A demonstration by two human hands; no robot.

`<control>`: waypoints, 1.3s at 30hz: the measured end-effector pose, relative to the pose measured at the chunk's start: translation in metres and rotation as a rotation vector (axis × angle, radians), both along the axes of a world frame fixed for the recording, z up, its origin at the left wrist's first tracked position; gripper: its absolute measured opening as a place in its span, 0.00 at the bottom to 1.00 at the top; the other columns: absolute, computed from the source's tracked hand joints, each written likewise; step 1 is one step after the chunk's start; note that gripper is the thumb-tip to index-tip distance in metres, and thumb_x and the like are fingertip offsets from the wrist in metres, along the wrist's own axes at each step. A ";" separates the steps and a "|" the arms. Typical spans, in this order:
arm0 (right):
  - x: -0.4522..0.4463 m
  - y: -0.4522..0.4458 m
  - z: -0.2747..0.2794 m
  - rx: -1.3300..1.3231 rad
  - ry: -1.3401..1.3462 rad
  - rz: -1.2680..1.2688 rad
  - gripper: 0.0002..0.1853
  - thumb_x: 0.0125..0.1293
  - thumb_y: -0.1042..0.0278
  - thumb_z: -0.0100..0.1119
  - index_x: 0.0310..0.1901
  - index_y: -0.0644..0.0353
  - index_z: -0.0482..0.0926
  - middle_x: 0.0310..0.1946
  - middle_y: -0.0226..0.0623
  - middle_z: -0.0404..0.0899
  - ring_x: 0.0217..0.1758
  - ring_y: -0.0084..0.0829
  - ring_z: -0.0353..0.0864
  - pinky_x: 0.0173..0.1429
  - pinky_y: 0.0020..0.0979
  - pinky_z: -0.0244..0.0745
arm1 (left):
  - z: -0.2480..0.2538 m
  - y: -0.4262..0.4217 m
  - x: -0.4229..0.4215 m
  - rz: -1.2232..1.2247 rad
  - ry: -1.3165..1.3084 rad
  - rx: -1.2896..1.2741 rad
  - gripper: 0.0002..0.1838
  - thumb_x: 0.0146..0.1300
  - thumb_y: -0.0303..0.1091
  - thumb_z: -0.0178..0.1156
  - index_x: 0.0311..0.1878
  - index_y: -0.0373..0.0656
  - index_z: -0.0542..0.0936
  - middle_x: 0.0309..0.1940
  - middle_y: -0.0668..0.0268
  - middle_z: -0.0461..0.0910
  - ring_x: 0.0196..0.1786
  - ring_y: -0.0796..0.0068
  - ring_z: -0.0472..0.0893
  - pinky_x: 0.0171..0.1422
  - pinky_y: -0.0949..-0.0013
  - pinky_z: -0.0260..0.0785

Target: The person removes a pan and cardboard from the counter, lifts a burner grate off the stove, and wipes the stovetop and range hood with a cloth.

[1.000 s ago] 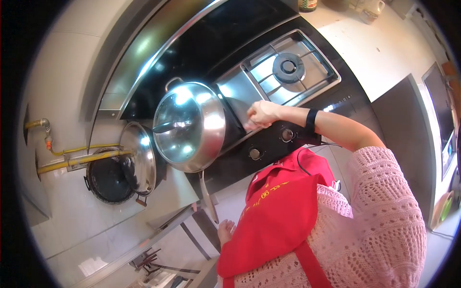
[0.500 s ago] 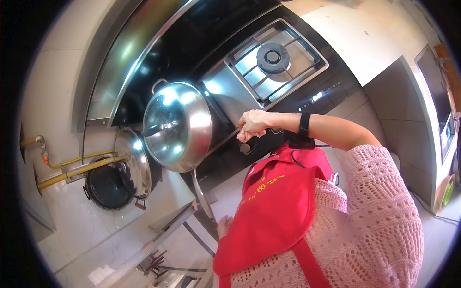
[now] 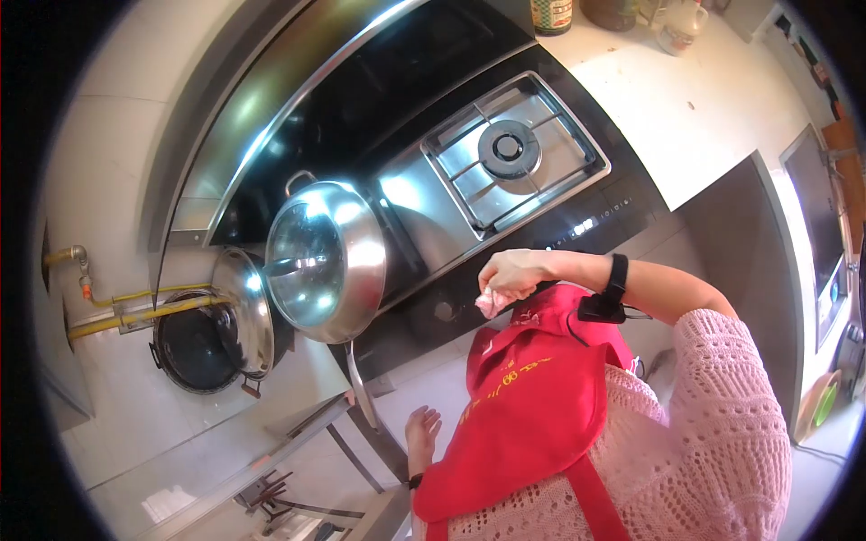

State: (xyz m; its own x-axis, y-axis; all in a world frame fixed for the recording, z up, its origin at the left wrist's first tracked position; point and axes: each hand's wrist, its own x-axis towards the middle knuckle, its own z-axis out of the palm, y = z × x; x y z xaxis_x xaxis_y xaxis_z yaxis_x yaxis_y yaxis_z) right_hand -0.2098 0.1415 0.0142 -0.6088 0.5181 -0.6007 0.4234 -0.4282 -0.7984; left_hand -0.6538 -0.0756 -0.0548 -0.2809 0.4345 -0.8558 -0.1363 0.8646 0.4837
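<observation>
Right fingers [image 3: 503, 281] clutch pinkish cloth [image 3: 490, 304], seemingly, jutting out below them; left fingers [image 3: 425, 418] parted.

A cream, smooth-tiled wall [image 3: 122, 135] fills the left side, with a straight yellow pipe [image 3: 144, 320] low down. Bright light washes the flat cream countertop [image 3: 631, 95] at upper right, beside a flat grey cabinet panel [image 3: 744, 243]. Pale, smooth floor [image 3: 812, 473] shows at lower right.
</observation>
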 end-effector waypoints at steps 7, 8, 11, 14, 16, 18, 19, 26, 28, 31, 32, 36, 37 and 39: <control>0.046 -0.023 -0.013 0.082 -0.088 -0.106 0.13 0.62 0.64 0.52 0.41 0.58 0.84 0.25 0.32 0.79 0.23 0.23 0.75 0.24 0.27 0.68 | 0.001 0.015 0.032 -0.133 -0.029 0.081 0.20 0.69 0.41 0.54 0.57 0.38 0.72 0.48 0.55 0.78 0.50 0.62 0.79 0.56 0.60 0.73; 0.049 -0.029 -0.018 0.161 -0.097 -0.114 0.13 0.62 0.63 0.51 0.41 0.58 0.84 0.26 0.32 0.80 0.25 0.24 0.77 0.27 0.28 0.71 | -0.003 0.016 0.031 -0.146 -0.033 0.087 0.19 0.69 0.41 0.54 0.56 0.38 0.73 0.48 0.55 0.78 0.50 0.63 0.79 0.56 0.60 0.73; 0.054 -0.043 -0.010 0.103 -0.115 -0.251 0.13 0.61 0.64 0.51 0.39 0.58 0.84 0.21 0.32 0.77 0.20 0.23 0.74 0.22 0.27 0.66 | -0.008 0.023 0.021 -0.181 -0.028 0.109 0.18 0.69 0.40 0.54 0.55 0.38 0.74 0.47 0.55 0.79 0.50 0.63 0.80 0.54 0.61 0.74; 0.057 -0.059 -0.014 0.075 -0.077 -0.337 0.13 0.61 0.66 0.51 0.40 0.60 0.84 0.21 0.31 0.77 0.21 0.22 0.75 0.24 0.26 0.68 | -0.013 0.026 0.017 -0.171 -0.020 0.145 0.16 0.69 0.38 0.54 0.54 0.38 0.75 0.46 0.56 0.79 0.49 0.64 0.80 0.53 0.62 0.74; 0.054 -0.068 -0.005 0.120 -0.041 -0.346 0.13 0.61 0.67 0.50 0.40 0.60 0.84 0.20 0.31 0.77 0.20 0.22 0.75 0.24 0.26 0.68 | -0.018 0.026 0.014 -0.143 0.002 0.167 0.15 0.68 0.37 0.54 0.53 0.39 0.75 0.45 0.57 0.80 0.48 0.65 0.81 0.52 0.62 0.74; 0.054 -0.074 0.013 0.044 -0.115 -0.320 0.13 0.61 0.67 0.50 0.40 0.60 0.84 0.22 0.32 0.78 0.23 0.22 0.75 0.26 0.26 0.69 | -0.025 0.019 0.014 -0.116 0.017 0.173 0.14 0.68 0.38 0.55 0.51 0.40 0.76 0.43 0.59 0.81 0.47 0.66 0.81 0.51 0.63 0.74; 0.052 -0.077 0.024 0.024 -0.138 -0.314 0.13 0.61 0.67 0.50 0.40 0.60 0.84 0.23 0.32 0.78 0.23 0.22 0.75 0.27 0.26 0.69 | -0.028 0.016 0.017 -0.110 0.018 0.172 0.14 0.68 0.38 0.55 0.51 0.40 0.76 0.43 0.59 0.81 0.47 0.66 0.81 0.51 0.64 0.74; 0.057 -0.094 0.033 -0.002 -0.146 -0.309 0.13 0.61 0.65 0.51 0.38 0.61 0.84 0.25 0.30 0.79 0.27 0.21 0.76 0.33 0.25 0.71 | -0.043 0.008 0.043 -0.247 0.013 0.188 0.15 0.68 0.40 0.56 0.51 0.40 0.77 0.43 0.59 0.82 0.45 0.68 0.82 0.49 0.66 0.73; 0.060 -0.091 0.032 -0.024 -0.138 -0.308 0.13 0.62 0.65 0.52 0.38 0.61 0.84 0.25 0.29 0.80 0.28 0.20 0.76 0.34 0.24 0.71 | -0.040 0.011 0.050 -0.292 0.012 0.212 0.15 0.70 0.42 0.55 0.50 0.42 0.77 0.43 0.61 0.82 0.45 0.70 0.81 0.50 0.65 0.73; 0.064 -0.083 0.032 -0.001 -0.133 -0.304 0.12 0.64 0.66 0.52 0.38 0.61 0.84 0.26 0.28 0.80 0.29 0.19 0.75 0.33 0.24 0.71 | -0.031 0.013 0.061 -0.301 0.028 0.237 0.15 0.70 0.44 0.54 0.50 0.43 0.77 0.43 0.63 0.82 0.45 0.71 0.81 0.50 0.65 0.73; 0.064 -0.081 0.031 0.026 -0.135 -0.294 0.11 0.64 0.67 0.51 0.38 0.61 0.84 0.26 0.28 0.80 0.29 0.18 0.75 0.32 0.23 0.71 | -0.027 0.014 0.064 -0.287 0.038 0.249 0.15 0.70 0.44 0.55 0.50 0.43 0.77 0.43 0.63 0.82 0.44 0.72 0.81 0.49 0.66 0.73; 0.083 -0.072 0.023 -0.103 0.041 -0.314 0.11 0.66 0.71 0.48 0.41 0.63 0.81 0.28 0.29 0.81 0.27 0.17 0.75 0.26 0.21 0.70 | -0.024 0.020 0.079 -0.273 0.138 0.231 0.14 0.69 0.43 0.55 0.48 0.43 0.78 0.39 0.64 0.82 0.42 0.73 0.81 0.46 0.69 0.72; 0.092 -0.068 0.024 -0.109 0.064 -0.318 0.11 0.66 0.71 0.48 0.42 0.63 0.81 0.28 0.29 0.80 0.26 0.16 0.75 0.26 0.21 0.69 | -0.028 0.022 0.083 -0.287 0.165 0.242 0.14 0.69 0.42 0.55 0.47 0.43 0.78 0.38 0.65 0.82 0.41 0.74 0.81 0.46 0.70 0.71; 0.109 -0.068 0.030 -0.042 0.062 -0.340 0.14 0.67 0.74 0.42 0.43 0.64 0.79 0.28 0.32 0.80 0.21 0.15 0.71 0.20 0.19 0.63 | -0.028 0.026 0.101 -0.366 0.270 0.242 0.13 0.69 0.41 0.56 0.46 0.41 0.79 0.36 0.65 0.82 0.40 0.77 0.81 0.43 0.74 0.70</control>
State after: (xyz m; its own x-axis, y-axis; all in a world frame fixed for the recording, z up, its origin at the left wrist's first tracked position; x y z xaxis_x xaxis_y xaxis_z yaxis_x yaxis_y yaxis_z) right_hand -0.1009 0.0733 0.0446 -0.4418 0.6730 -0.5933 0.2023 -0.5695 -0.7967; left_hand -0.5530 -0.0498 -0.0824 -0.2701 0.7224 -0.6366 0.3115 0.6912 0.6521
